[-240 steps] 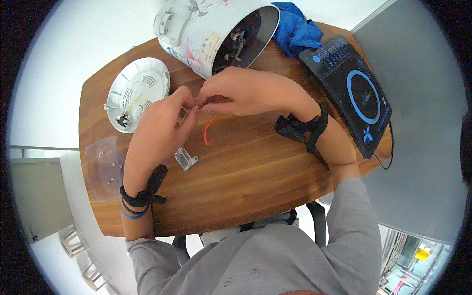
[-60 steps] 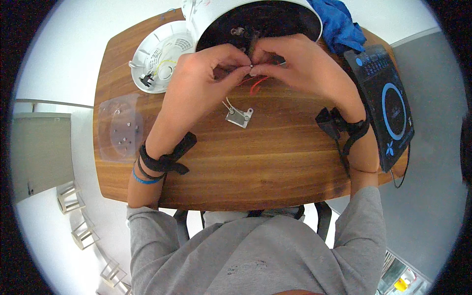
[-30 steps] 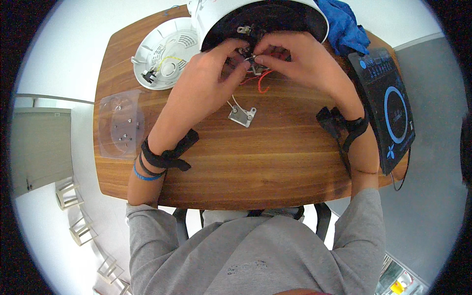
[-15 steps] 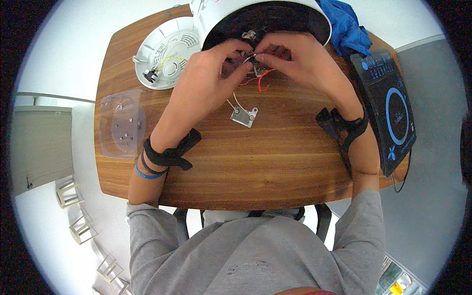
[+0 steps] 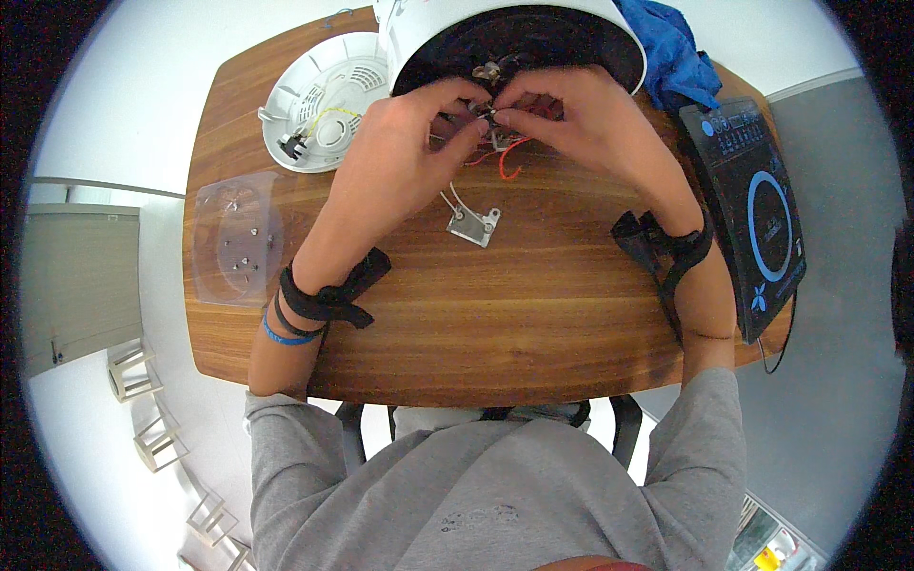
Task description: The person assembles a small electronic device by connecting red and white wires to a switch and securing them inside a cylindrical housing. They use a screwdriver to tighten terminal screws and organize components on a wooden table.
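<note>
Both my hands meet in front of the dark opening of a white round appliance housing (image 5: 505, 13). My left hand (image 5: 405, 143) pinches a thin white wire between thumb and forefinger. Against it, my right hand (image 5: 571, 114) is closed in a pinch at the same spot; the fingertips hide most of the wire's end. Red wires (image 5: 511, 162) hang below the right fingers. From a small metal bracket plate (image 5: 473, 226) on the table, white leads (image 5: 457, 196) rise toward my left hand. A metal fitting (image 5: 487, 72) shows inside the housing.
A white vented cover (image 5: 286, 105) with a yellow wire and black socket lies at the left. Below it, several screws rest on a clear plastic sheet (image 5: 211, 257). On the right are a black induction cooktop (image 5: 738, 205) and blue cloth (image 5: 671, 57). Everything stands on a wooden table (image 5: 495, 333).
My hands stay nearly in place, with small finger movements at the wire. The white housing has shifted slightly to the right, and the red wires hang a little differently.
</note>
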A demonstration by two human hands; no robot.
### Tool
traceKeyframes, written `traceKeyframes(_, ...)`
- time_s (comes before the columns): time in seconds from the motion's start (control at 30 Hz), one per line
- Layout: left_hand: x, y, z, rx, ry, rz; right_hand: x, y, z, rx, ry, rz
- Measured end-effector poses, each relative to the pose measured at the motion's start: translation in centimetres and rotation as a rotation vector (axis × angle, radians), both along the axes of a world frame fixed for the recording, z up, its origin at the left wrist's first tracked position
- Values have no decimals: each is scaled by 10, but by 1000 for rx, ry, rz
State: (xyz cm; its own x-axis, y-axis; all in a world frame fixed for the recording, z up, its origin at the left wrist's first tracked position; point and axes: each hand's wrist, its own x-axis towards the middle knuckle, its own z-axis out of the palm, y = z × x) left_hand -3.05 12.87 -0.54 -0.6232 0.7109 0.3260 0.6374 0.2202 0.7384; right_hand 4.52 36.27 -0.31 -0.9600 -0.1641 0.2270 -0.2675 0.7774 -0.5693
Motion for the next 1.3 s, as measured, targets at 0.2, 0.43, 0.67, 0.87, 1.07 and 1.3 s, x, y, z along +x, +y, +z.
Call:
traceKeyframes(0.2,-1,-1,1,-12,7,2,1,-3,2,52,-7,-47)
traceKeyframes(0.43,-3,-2,3,-21,-11,-3,2,-5,2,28,-57,-77)
traceKeyframes(0.67,-6,-1,-2,-5,-44,-1,2,-6,0,46,-31,-75)
traceKeyframes(0.87,-5,-4,4,-102,-49,-2,3,-13,3,143,-3,-142)
traceKeyframes(1.07,-3,-4,8,-113,-8,7,4,-12,-2,208,93,-150)
traceKeyframes(1.3,-6,-6,4,-88,-36,-20,7,-20,3,273,221,-167)
